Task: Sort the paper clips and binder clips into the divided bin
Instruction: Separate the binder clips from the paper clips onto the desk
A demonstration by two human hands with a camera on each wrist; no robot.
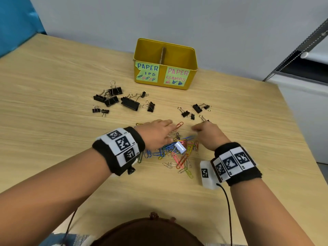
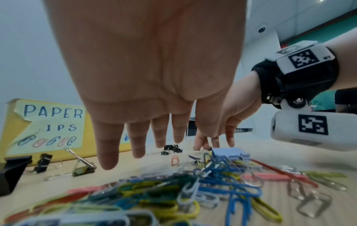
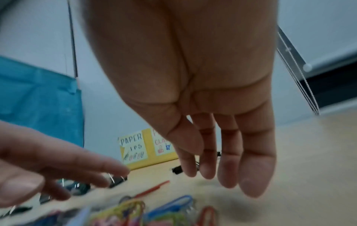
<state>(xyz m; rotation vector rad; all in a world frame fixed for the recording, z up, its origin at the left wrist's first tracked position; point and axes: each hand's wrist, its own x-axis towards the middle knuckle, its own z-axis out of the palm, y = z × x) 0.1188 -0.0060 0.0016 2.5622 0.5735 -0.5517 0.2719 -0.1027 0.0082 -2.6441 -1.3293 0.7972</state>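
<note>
A: Hands?
B: Left hand (image 1: 156, 132) and right hand (image 1: 208, 133), both palm down, fingers straight and loose, holding nothing.

A: Paper clips?
B: Coloured paper clips (image 1: 174, 153) heaped on the counter (image 1: 53, 121) beneath and between both hands; one pale binder clip (image 1: 180, 147) on top.

A: Binder clips?
B: Black binder clips (image 1: 130, 103) scattered beyond the fingertips.

A: Bin?
B: Yellow divided bin (image 1: 165, 63), farther beyond.

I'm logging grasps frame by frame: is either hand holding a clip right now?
Neither: left hand and right hand hover open, fingers straight, over the paper clips.
</note>
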